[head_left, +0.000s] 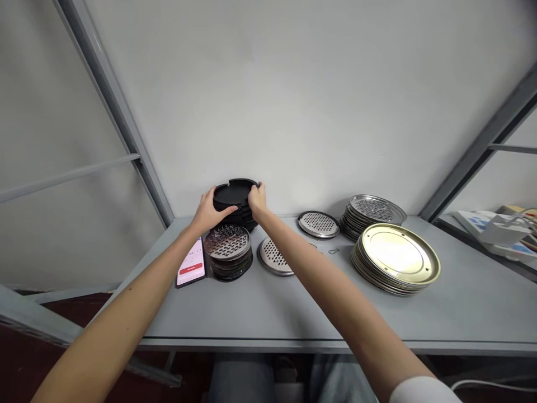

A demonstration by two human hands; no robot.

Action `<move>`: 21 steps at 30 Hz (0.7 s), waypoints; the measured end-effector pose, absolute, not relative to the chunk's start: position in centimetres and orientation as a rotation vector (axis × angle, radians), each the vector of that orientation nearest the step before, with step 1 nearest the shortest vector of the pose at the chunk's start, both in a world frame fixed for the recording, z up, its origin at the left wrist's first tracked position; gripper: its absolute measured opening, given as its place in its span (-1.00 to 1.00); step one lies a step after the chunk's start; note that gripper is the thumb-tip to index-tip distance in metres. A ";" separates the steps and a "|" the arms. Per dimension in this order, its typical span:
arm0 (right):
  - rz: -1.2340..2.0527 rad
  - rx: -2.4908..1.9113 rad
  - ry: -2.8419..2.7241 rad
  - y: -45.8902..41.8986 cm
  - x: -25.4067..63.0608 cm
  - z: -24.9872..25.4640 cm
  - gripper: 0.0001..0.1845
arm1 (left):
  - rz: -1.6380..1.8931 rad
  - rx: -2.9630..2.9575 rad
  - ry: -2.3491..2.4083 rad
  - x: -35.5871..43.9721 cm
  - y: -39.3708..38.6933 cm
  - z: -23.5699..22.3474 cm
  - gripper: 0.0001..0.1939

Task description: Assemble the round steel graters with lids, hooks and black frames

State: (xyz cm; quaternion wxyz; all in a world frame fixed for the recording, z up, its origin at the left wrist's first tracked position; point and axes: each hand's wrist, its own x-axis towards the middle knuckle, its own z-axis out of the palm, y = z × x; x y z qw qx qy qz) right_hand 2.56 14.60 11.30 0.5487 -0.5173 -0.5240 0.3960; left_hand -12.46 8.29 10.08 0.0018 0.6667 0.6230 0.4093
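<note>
While we grip it, black notched disc stack (235,193): held between our hands.
Left hand (210,211): closed on its left edge.
Right hand (258,201): closed on its right edge.

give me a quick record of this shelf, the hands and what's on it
left hand: against the side of a stack of black notched round dishes
right hand: gripping the same stack at its rim
nearest the hands: stack of perforated steel discs on black dishes; phone, screen lit
further right: loose perforated steel disc; second loose perforated steel disc; stack of perforated steel plates; stack of gold-toned plates
surface: grey shelf
</note>
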 end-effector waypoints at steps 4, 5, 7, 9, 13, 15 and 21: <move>0.934 -1.280 -1.145 14.8 2.3 11.4 -0.41 | 1.299 2.081 1.963 -12.2 8.1 10.1 0.00; 0.934 -1.285 -1.135 14.9 2.3 11.4 -0.41 | 1.301 2.080 1.963 -12.2 8.1 10.1 -0.01; 0.937 -1.277 -1.145 15.1 2.4 11.6 -0.41 | 1.306 2.075 1.958 -12.2 8.0 10.1 -0.01; 0.941 -1.245 -1.199 15.1 2.5 11.6 -0.42 | 1.313 2.063 1.951 -12.2 8.0 10.0 -0.01; 0.939 -1.210 -1.360 15.0 2.8 11.5 -0.38 | 1.333 2.065 1.933 -12.0 8.0 10.0 -0.04; 0.942 -1.226 -1.436 14.9 2.9 11.6 -0.36 | 1.329 2.070 1.938 -11.9 8.0 10.1 -0.04; 0.944 -1.199 -1.571 14.8 3.5 11.7 -0.30 | 1.267 2.053 1.968 -12.0 8.0 10.1 0.01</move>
